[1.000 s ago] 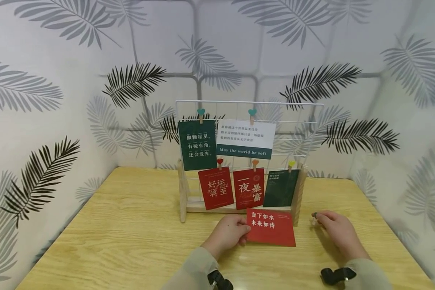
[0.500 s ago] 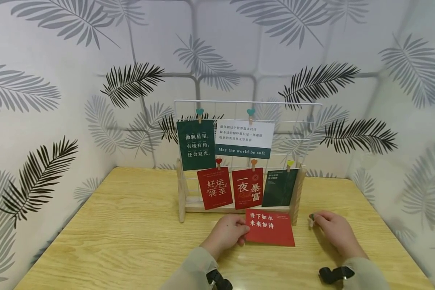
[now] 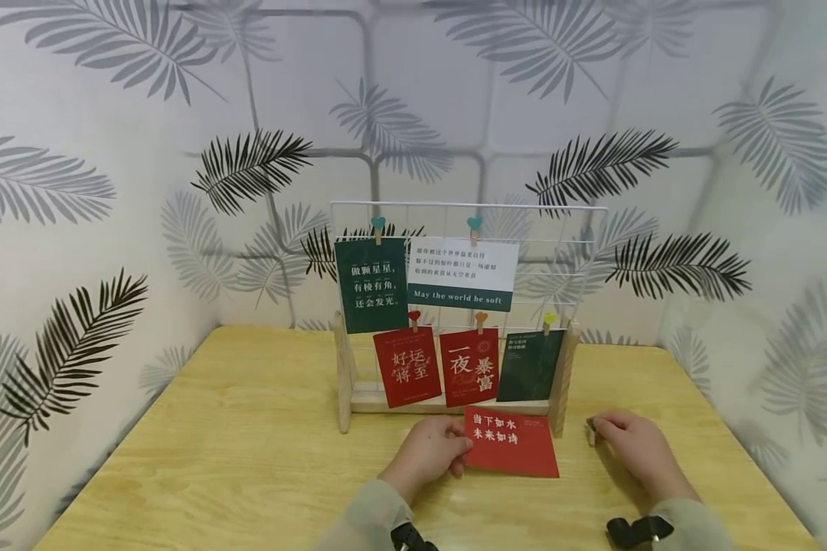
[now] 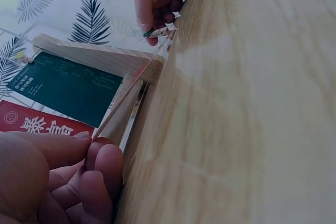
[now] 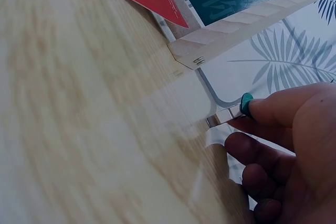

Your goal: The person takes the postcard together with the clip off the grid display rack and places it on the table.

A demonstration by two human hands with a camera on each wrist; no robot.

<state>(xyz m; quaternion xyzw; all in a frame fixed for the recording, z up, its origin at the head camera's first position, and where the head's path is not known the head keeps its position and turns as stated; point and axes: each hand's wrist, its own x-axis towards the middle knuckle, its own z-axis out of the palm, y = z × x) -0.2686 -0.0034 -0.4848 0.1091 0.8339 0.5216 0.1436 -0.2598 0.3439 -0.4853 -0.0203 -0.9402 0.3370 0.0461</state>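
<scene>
On the wooden tabletop (image 3: 248, 444), just in front of a white wire rack (image 3: 572, 269) with wooden legs, a person's left hand (image 3: 430, 450) held a red card (image 3: 513, 453) by its left side. That grip was closed, with the thumb on the front and the finger ends mostly tucked behind the card where I couldn't see them. The card leaned back a bit, and I couldn't tell if its bottom edge touched the wood. The tiny words near its top right corner were too small to read.

Off to the right, apart from the card, the right hand (image 3: 635, 441) pinched a little clip (image 5: 227, 115) with a green top. The finger and thumb hid part of that top, so its shape was hard to make out.

Five cards hung on the rack: a big green one (image 3: 372, 308), a white and green one (image 3: 460, 269), two red ones (image 3: 413, 392) and a dark green one (image 3: 529, 373). Both sleeves (image 3: 692, 526) got cut off at the bottom.
</scene>
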